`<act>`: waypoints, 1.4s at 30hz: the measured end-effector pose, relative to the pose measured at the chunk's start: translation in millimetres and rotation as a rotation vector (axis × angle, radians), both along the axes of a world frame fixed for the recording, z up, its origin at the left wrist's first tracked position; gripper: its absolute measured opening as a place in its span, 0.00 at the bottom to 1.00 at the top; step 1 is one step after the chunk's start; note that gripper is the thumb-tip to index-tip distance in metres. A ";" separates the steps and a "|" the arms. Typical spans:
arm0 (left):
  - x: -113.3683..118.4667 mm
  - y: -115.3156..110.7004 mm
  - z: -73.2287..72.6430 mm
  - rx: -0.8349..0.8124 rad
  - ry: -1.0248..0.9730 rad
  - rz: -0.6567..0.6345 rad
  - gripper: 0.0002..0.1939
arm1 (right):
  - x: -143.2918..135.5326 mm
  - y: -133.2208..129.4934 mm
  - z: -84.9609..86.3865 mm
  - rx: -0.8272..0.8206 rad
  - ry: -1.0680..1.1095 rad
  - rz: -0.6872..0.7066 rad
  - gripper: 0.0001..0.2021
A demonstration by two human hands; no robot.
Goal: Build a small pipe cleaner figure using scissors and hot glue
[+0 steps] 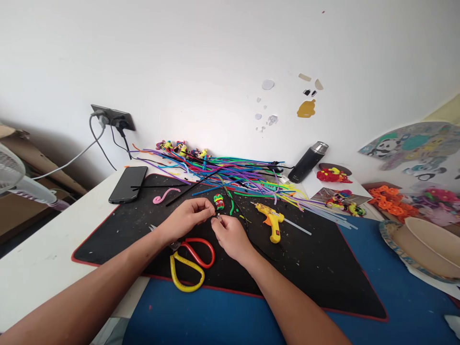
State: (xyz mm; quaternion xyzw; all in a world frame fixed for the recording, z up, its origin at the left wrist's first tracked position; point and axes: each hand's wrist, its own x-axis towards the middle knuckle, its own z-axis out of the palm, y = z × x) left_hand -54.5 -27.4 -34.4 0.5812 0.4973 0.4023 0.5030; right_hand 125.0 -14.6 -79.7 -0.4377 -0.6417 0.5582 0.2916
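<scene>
Both bare hands are held close together over a black rectangular mat with a red edge. The fingers of the left hand are drawn into a pinch, as are those of the right hand; whether anything is gripped cannot be told at this size. Just beyond the fingertips, a small green, red and yellow figure with white-and-black eyes is seen; contact with the hands could not be confirmed.

Scissors with one red and one yellow loop handle are laid on the mat, partly covered by the left wrist. A pink fuzzy strip with a curled end is noted beyond the left forearm. To the right of the hands, a yellow glue gun is placed with a translucent stick protruding from its rear. Along the wall, a heap of multicoloured fuzzy stems is spread.
</scene>
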 end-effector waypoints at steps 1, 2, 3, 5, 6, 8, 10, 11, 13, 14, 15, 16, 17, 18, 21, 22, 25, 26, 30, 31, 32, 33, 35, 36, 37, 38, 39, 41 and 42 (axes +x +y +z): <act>-0.2 0.2 -0.7 -0.001 -0.001 -0.001 0.21 | 0.0 0.1 -0.1 0.001 -0.002 0.000 0.19; -0.4 0.3 -1.2 -0.002 -0.002 -0.002 0.21 | -0.1 0.1 0.2 0.002 -0.006 -0.001 0.19; -0.6 0.3 -1.6 -0.004 -0.001 -0.004 0.21 | -0.1 0.0 0.8 0.004 -0.013 -0.001 0.19; -0.7 0.2 -1.5 -0.008 0.002 -0.005 0.21 | -0.1 -0.5 2.8 0.009 -0.028 -0.001 0.19; -0.6 0.2 -1.2 -0.010 0.004 -0.005 0.21 | -0.1 -0.7 3.7 0.010 -0.034 0.001 0.19; -0.3 0.0 -0.1 -0.011 0.006 -0.003 0.21 | 0.0 -0.9 4.8 0.004 -0.034 0.005 0.19; 0.0 0.0 0.8 -0.008 0.009 -0.002 0.21 | 0.0 -0.5 4.4 -0.018 -0.014 0.001 0.19; 0.0 0.0 1.0 -0.006 0.012 -0.002 0.21 | 0.0 -0.1 3.9 -0.036 0.003 -0.005 0.19; -0.2 0.0 0.8 -0.006 0.017 -0.003 0.22 | -0.3 0.7 3.1 -0.083 0.054 -0.020 0.19; -0.5 0.0 0.4 -0.007 0.019 -0.001 0.22 | -0.6 1.0 3.3 -0.116 0.085 -0.027 0.20; -0.9 0.1 0.0 -0.009 0.018 0.000 0.22 | -0.8 1.1 4.0 -0.153 0.120 -0.034 0.20; -1.3 0.3 -0.5 -0.009 0.015 0.002 0.22 | -0.9 1.0 5.3 -0.190 0.156 -0.039 0.21; -1.7 0.5 -1.1 -0.009 0.012 0.003 0.21 | -0.9 0.8 7.1 -0.224 0.189 -0.041 0.22; -2.0 0.8 -1.7 -0.007 0.007 0.005 0.21 | -0.7 0.4 9.2 -0.250 0.220 -0.039 0.23; -3.3 2.1 -3.6 -0.006 -0.026 0.014 0.22 | 2.0 -0.7 16.2 -0.291 0.301 -0.022 0.25; -3.9 2.6 -4.4 -0.009 -0.043 0.018 0.22 | 3.7 -0.8 18.3 -0.302 0.329 -0.012 0.26; -5.8 4.2 -6.8 -0.018 -0.088 0.029 0.23 | 10.1 0.7 22.8 -0.333 0.414 0.022 0.26; -6.6 4.6 -7.7 -0.023 -0.097 0.032 0.24 | 12.5 1.7 23.7 -0.338 0.438 0.031 0.26; -9.2 5.6 -11.3 -0.039 -0.113 0.037 0.24 | 20.0 7.0 24.5 -0.330 0.497 0.018 0.25; -9.6 5.6 -12.1 -0.043 -0.112 0.036 0.24 | 21.2 8.3 24.4 -0.321 0.503 0.004 0.25; -9.8 5.7 -12.7 -0.046 -0.111 0.035 0.23 | 22.1 9.4 24.3 -0.309 0.504 -0.012 0.25; -9.8 5.7 -13.3 -0.048 -0.111 0.034 0.23 | 22.7 10.3 24.3 -0.294 0.500 -0.029 0.24; -9.6 5.9 -14.1 -0.051 -0.112 0.028 0.23 | 23.1 11.3 24.5 -0.261 0.479 -0.055 0.23; -9.5 6.1 -14.4 -0.053 -0.113 0.025 0.23 | 23.0 11.5 24.7 -0.246 0.466 -0.062 0.22; -9.4 6.3 -14.7 -0.055 -0.112 0.021 0.23 | 22.7 11.4 24.9 -0.232 0.452 -0.066 0.22; -9.3 6.6 -15.0 -0.058 -0.107 0.017 0.22 | 22.2 11.3 25.1 -0.221 0.438 -0.068 0.21; -9.4 6.8 -15.4 -0.061 -0.100 0.013 0.22 | 21.7 11.1 25.2 -0.214 0.426 -0.070 0.21; -9.9 7.0 -16.1 -0.065 -0.080 0.007 0.22 | 20.8 11.0 24.7 -0.206 0.408 -0.072 0.21; -10.2 6.9 -16.4 -0.064 -0.067 0.005 0.22 | 20.4 11.1 24.2 -0.202 0.403 -0.073 0.21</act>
